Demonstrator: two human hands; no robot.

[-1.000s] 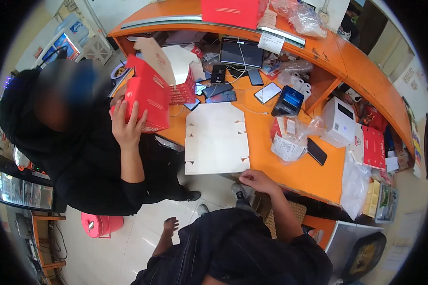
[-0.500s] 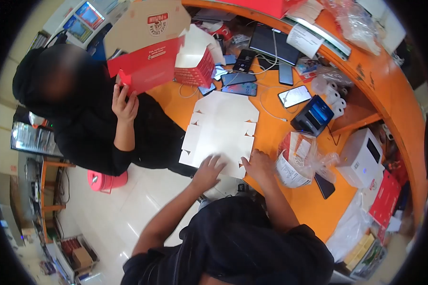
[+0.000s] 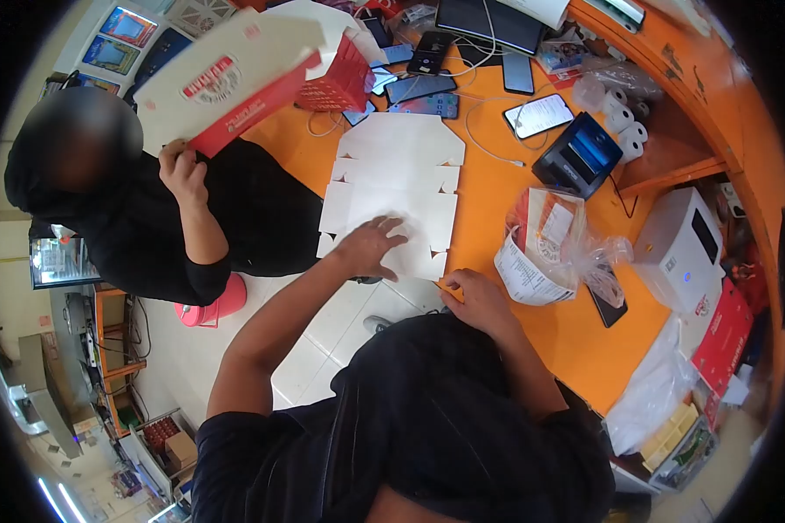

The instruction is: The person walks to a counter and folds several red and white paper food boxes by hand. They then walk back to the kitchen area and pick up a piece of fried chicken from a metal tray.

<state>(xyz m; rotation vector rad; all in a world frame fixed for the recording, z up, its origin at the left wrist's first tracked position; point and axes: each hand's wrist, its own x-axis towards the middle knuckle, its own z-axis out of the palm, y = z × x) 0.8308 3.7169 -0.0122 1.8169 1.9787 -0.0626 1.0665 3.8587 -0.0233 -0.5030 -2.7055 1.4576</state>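
Observation:
A flat unfolded cardboard box, white side up with slots cut along both edges, lies on the orange counter before me. My left hand is over its lower part, fingers spread, holding nothing. At its lower right corner is my right hand, fingers curled in at the cardboard's edge. To the right of that hand stands a packed food box in a clear plastic bag, with a printed receipt on its front.
At left, a co-worker's hand holds a red and brown box. Behind my sheet are a red carton, several phones and cables. On the right stand a card terminal, paper rolls and a white printer.
My left hand has moved up and inward over the cardboard, and my right hand sits at its lower corner. The co-worker's box has tilted and shifted left. The whole view has shifted slightly.

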